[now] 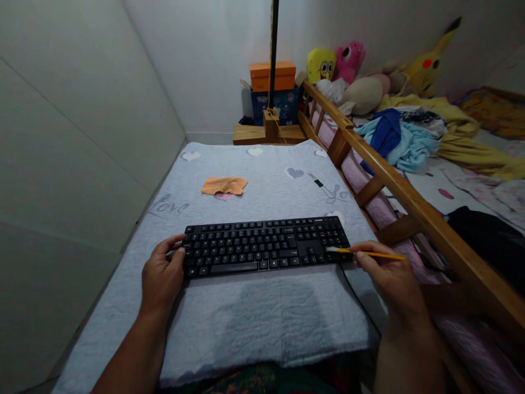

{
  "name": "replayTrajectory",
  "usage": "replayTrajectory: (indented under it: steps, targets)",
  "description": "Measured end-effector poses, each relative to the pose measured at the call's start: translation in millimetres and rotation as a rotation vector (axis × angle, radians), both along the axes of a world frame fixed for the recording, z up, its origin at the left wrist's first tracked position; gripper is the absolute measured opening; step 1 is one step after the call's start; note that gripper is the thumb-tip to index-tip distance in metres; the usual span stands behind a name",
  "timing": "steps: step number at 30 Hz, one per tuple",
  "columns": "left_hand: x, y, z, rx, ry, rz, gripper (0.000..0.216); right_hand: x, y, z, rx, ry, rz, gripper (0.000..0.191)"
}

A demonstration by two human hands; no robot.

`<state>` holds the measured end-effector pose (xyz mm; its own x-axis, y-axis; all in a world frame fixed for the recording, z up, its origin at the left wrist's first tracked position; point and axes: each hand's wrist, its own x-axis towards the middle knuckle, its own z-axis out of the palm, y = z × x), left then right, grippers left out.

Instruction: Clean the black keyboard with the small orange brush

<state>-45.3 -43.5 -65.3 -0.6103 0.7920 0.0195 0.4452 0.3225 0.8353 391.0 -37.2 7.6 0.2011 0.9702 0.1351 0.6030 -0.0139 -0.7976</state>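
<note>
A black computer keyboard (246, 246) lies across the light blue quilted cloth in front of me. My left hand (164, 271) grips its left end, thumb at the near side and fingers at the edge. Between the thumb and fingers of my right hand (383, 273) is a thin paintbrush (379, 255) with a yellow-orange handle. The pale bristles point left, over the keys near the number pad; whether they touch the keys I cannot tell. Beyond the keyboard lie a crumpled orange cloth (225, 186) and, to the right, a small wire tool with a black middle (318, 183).
A wooden rail (381, 169) runs along the right side, with clothes (410, 139) and plush toys (322, 65) behind it. At the back, an orange box (273, 76) sits on a dark blue box (279, 104) beside a black pole (273, 54). A cable (361, 301) trails from the keyboard.
</note>
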Motion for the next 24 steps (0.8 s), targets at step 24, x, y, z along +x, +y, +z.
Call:
replayTrajectory:
  steps: [24]
  targets:
    - [0, 0, -1.3, -0.008, -0.004, 0.001, 0.044, -6, 6, -9.5, -0.017, 0.093, 0.045, 0.022]
